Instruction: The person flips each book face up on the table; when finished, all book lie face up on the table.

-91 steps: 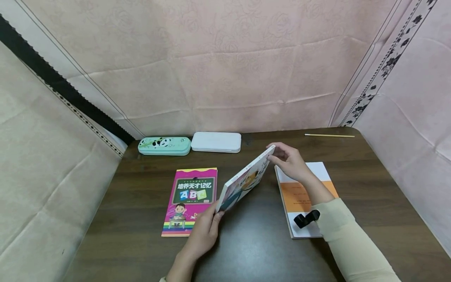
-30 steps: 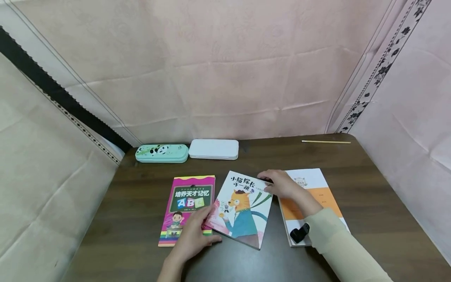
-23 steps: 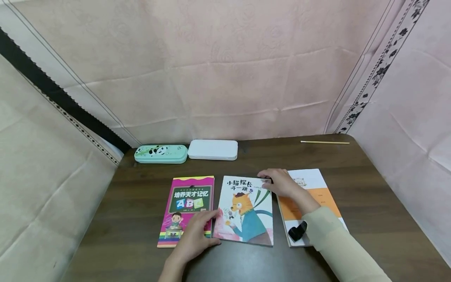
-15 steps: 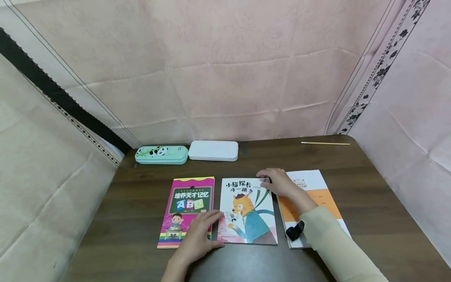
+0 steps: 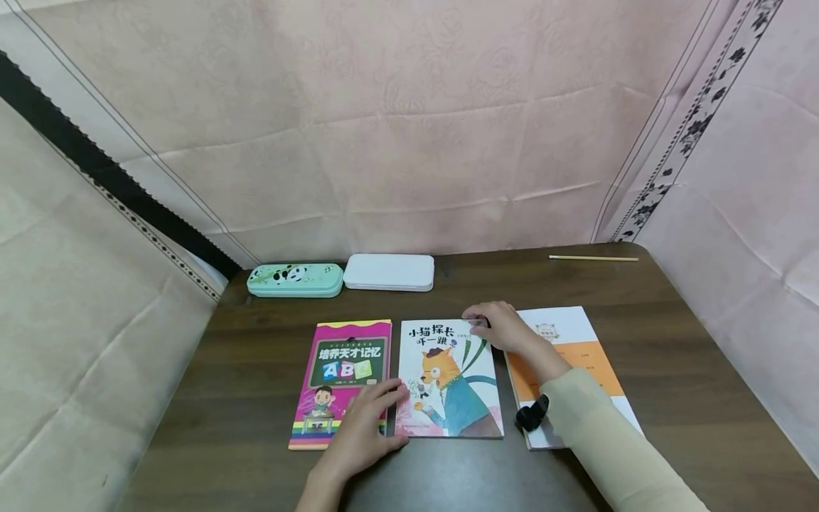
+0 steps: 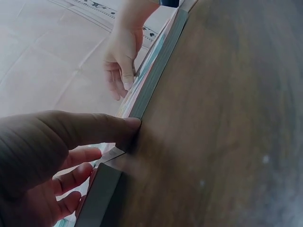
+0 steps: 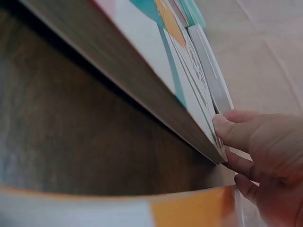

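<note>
A cat-cover picture book [image 5: 448, 384] lies flat on the wooden table, between a pink book [image 5: 345, 355] on its left and an orange-and-white book [image 5: 585, 348] on its right. My right hand [image 5: 505, 331] pinches the cat book's far right corner; in the right wrist view the thumb [image 7: 227, 130] is on the cover and the other fingers are at the edge. My left hand [image 5: 365, 427] is at the near left corner, its fingers relaxed along the left side over the pink book. In the left wrist view its thumb [image 6: 104, 128] touches the cat book's near edge.
At the table's back left, a green panda pencil case [image 5: 296, 281] stands beside a white case [image 5: 389, 272]. A thin yellow stick, like a pencil [image 5: 593, 258], lies at the back right. Pale patterned cloth [image 5: 409, 128] hangs behind and at both sides.
The cat book was held tilted up between both hands. It has come down flat between the other two books and turned square with them. The left hand's grip on it has loosened.
</note>
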A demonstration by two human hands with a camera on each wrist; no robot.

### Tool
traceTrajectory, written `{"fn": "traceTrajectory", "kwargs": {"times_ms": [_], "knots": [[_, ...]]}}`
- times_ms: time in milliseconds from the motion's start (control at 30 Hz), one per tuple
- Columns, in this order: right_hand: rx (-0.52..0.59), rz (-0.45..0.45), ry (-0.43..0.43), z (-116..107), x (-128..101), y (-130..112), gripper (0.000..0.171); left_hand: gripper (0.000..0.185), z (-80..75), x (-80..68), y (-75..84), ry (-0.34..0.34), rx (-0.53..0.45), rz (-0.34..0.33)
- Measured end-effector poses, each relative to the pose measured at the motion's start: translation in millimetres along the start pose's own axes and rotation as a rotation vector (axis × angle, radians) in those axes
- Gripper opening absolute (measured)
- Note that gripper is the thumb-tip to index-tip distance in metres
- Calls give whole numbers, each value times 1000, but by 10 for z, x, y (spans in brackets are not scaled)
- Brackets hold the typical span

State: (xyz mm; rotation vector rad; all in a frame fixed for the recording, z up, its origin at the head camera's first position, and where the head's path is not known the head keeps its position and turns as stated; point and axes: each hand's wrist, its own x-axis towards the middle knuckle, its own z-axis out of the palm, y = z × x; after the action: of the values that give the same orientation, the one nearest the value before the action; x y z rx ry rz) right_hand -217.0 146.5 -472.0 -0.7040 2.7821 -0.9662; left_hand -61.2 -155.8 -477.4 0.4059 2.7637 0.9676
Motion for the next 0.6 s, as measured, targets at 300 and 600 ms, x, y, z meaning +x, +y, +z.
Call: {"fn": "traceTrajectory", "kwargs": {"times_ms": [300,600], "knots": [[-15,-51,83,-148,-79,33,34,78,14,45,175,12,70,66],[17,13,68,-423,-257,221,37,81,211,174,441,-4,91,197]]}}
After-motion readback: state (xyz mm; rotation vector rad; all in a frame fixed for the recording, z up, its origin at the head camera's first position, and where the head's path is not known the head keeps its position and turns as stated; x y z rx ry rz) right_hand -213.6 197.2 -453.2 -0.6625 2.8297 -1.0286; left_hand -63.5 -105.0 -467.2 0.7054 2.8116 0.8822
